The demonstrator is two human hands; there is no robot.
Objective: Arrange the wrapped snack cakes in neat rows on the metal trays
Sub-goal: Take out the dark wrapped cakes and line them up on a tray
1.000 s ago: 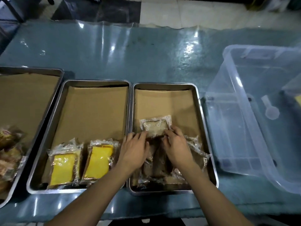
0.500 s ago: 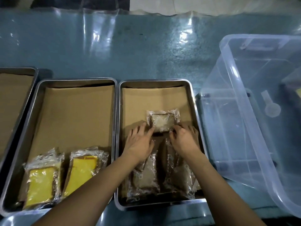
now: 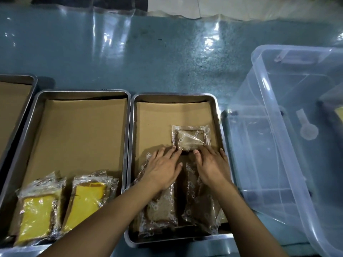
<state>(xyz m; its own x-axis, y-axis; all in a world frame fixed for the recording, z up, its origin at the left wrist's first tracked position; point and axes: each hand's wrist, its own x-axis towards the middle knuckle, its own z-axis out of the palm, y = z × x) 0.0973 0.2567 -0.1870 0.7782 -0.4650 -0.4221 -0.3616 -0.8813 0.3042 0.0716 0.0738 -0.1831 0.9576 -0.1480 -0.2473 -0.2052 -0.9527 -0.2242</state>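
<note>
Left grip [image 3: 163,169], right grip [image 3: 211,166] flat, touching brown cake [image 3: 191,139].

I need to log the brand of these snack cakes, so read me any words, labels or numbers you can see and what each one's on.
No text can be read for certain.
Brown cake wrappers in the right tray: white repeated lettering, too blurred to read.
Yellow cake wrappers in the middle tray: no print that can be made out.
Clear plastic bin: no readable label.
</note>
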